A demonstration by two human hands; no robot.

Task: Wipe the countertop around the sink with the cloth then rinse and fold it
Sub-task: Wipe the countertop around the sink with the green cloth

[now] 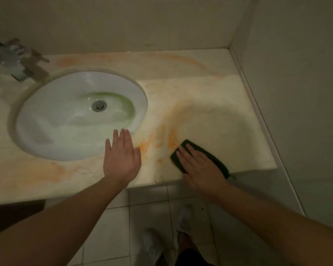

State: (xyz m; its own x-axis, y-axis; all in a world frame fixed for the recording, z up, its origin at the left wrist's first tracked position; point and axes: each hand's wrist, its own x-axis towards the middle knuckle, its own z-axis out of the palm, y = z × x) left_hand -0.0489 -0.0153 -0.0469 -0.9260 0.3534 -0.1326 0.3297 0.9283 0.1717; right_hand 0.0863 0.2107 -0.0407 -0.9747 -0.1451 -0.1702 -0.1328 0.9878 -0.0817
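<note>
A pale marble countertop point(210, 104) with orange streaks surrounds a white oval sink point(65, 120). A dark folded cloth point(206, 153) lies flat near the counter's front right edge. My right hand point(200, 167) presses flat on top of the cloth, fingers stretched out and pointing to the upper left. My left hand point(121, 158) rests open, palm down, on the counter at the sink's front right rim, holding nothing. Orange smears point(158, 143) lie between the two hands.
A chrome tap point(17, 60) stands at the back left of the sink. A wall runs along the back, and a side wall point(296, 93) bounds the counter on the right. Below the front edge are floor tiles point(152, 208) and my feet.
</note>
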